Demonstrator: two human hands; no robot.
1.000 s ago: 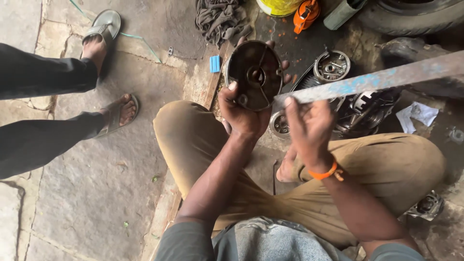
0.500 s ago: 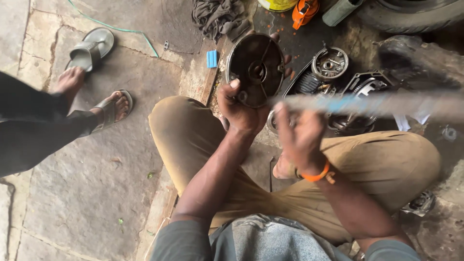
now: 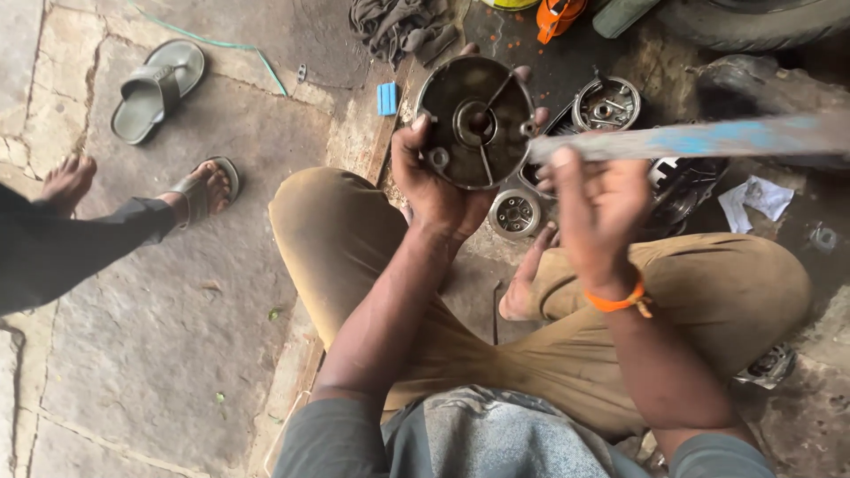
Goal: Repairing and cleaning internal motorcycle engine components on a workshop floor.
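We find the left hand [image 3: 440, 190] gripping the round, dark metal drum plate [image 3: 476, 121] upright above the knees, the right hand [image 3: 595, 208] closed on a blue-painted metal bar [image 3: 699, 139] beside it; striking appears under way, needing steady aim.

The floor [image 3: 177, 292] is made of large, uneven grey stone slabs with dirt-filled cracks between them, and daylight falls flat across it without strong shadows. On the left, 1 loose grey sandal [image 3: 158, 88] lies on the slabs near a thin green cord [image 3: 239, 49], while another person's bare foot [image 3: 66, 181] and sandalled foot [image 3: 202, 188] stand close by. Toward the top and right the ground turns dark and oily, scattered with a heap of grey rags [image 3: 398, 26], a small blue block [image 3: 387, 98], a crumpled paper scrap [image 3: 753, 199] and round metal machine parts [image 3: 606, 104].
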